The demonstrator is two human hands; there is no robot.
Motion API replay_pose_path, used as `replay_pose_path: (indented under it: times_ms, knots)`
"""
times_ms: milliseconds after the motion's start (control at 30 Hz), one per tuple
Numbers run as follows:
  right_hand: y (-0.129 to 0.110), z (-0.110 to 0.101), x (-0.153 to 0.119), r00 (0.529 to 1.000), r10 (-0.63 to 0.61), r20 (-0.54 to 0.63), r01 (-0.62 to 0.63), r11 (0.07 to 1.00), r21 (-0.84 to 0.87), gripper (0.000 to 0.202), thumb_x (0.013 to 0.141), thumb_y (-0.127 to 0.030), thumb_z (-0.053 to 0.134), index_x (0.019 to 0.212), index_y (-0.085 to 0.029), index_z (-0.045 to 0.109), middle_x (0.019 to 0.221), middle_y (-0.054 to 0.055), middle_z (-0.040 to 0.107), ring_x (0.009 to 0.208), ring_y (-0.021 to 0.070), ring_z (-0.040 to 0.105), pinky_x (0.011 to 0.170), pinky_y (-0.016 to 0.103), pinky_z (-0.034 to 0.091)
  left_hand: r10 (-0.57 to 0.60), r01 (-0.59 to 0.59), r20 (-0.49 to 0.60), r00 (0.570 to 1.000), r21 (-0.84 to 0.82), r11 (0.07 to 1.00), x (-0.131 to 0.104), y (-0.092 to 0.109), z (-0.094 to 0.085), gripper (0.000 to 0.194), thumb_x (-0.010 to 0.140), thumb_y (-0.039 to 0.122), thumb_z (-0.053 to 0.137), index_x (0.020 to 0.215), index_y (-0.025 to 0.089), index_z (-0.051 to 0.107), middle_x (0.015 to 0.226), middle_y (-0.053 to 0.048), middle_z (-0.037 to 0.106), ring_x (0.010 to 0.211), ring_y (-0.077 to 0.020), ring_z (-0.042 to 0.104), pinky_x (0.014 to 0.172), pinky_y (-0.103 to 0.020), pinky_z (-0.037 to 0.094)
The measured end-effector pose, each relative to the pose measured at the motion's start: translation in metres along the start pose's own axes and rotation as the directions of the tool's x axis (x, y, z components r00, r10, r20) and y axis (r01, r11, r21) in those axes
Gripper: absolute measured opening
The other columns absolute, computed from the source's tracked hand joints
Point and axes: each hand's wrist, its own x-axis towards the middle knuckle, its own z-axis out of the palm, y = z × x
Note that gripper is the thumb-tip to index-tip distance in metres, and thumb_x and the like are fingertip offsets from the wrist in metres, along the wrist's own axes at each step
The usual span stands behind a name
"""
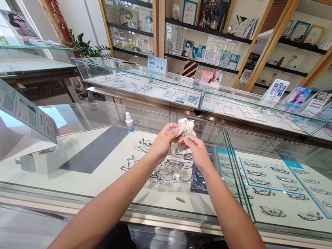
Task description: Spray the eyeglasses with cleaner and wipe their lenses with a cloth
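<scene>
Both hands are raised over a glass display case, around a small cream cloth pouch with a thin cord near its top. My left hand is closed on the pouch's left side, thumb and fingers pressed together. At its right side my right hand is closed in a pinch near the cord; whether cord or cloth is between the fingertips is too small to tell. Part of the pouch hangs below the fingers. Rows of eyeglasses lie inside the case under the hands.
A white spray bottle stands on the glass case, left of the hands. A folded display card stands at the far left. More eyeglasses lie in the right section. Another glass counter and shelves are behind.
</scene>
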Motion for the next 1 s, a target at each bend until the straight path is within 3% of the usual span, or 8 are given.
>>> replay_pose_path:
  times_ms: [167, 367, 500, 733, 1000]
  knots:
    - [-0.004, 0.002, -0.001, 0.999, 0.026, 0.040, -0.028, 0.998, 0.064, 0.031, 0.090, -0.052, 0.071, 0.082, -0.023, 0.078, 0.091, 0.003, 0.074, 0.083, 0.0199, 0.057, 0.081, 0.034, 0.046, -0.004, 0.001, -0.034, 0.999, -0.065, 0.998, 0.001, 0.004, 0.000, 0.071, 0.067, 0.056, 0.101, 0.110, 0.019, 0.058, 0.080, 0.002, 0.070, 0.062, -0.0105, 0.062, 0.063, -0.023, 0.055]
    - [-0.006, 0.000, -0.002, 0.997, 0.004, 0.074, -0.008, 0.998, 0.057, 0.033, 0.091, -0.053, 0.070, 0.081, -0.023, 0.076, 0.090, 0.003, 0.071, 0.085, 0.0195, 0.055, 0.084, 0.034, 0.045, -0.091, 0.091, 0.161, 0.983, 0.006, 0.996, -0.002, 0.010, -0.003, 0.071, 0.075, 0.046, 0.098, 0.127, 0.018, 0.058, 0.070, 0.003, 0.069, 0.060, -0.0153, 0.064, 0.063, -0.028, 0.056]
    - [-0.004, -0.003, -0.001, 0.992, 0.005, 0.123, -0.012, 0.998, 0.063, 0.034, 0.092, -0.054, 0.070, 0.081, -0.023, 0.076, 0.088, 0.002, 0.070, 0.086, 0.0197, 0.055, 0.086, 0.033, 0.044, -0.131, 0.116, 0.247, 0.960, 0.074, 0.990, 0.000, 0.013, -0.009, 0.055, 0.079, 0.050, 0.095, 0.111, 0.015, 0.068, 0.068, 0.001, 0.067, 0.060, -0.0139, 0.063, 0.065, -0.026, 0.054]
    - [0.003, -0.004, 0.000, 0.987, 0.043, 0.156, -0.059, 0.994, 0.096, 0.031, 0.094, -0.051, 0.069, 0.082, -0.023, 0.076, 0.090, 0.002, 0.070, 0.088, 0.0194, 0.057, 0.090, 0.033, 0.042, -0.105, 0.077, 0.236, 0.966, 0.126, 0.989, 0.000, 0.010, -0.009, 0.049, 0.083, 0.060, 0.090, 0.090, 0.018, 0.065, 0.064, 0.000, 0.063, 0.061, -0.0139, 0.060, 0.063, -0.026, 0.052]
    - [0.002, -0.001, 0.002, 0.986, 0.077, 0.144, -0.111, 0.963, 0.245, 0.028, 0.087, -0.049, 0.074, 0.077, -0.023, 0.076, 0.085, 0.002, 0.067, 0.087, 0.0192, 0.053, 0.085, 0.032, 0.041, -0.043, 0.016, 0.191, 0.981, 0.138, 0.990, -0.005, 0.012, -0.001, 0.049, 0.078, 0.054, 0.095, 0.096, 0.017, 0.068, 0.065, 0.001, 0.066, 0.059, -0.0135, 0.060, 0.063, -0.025, 0.051]
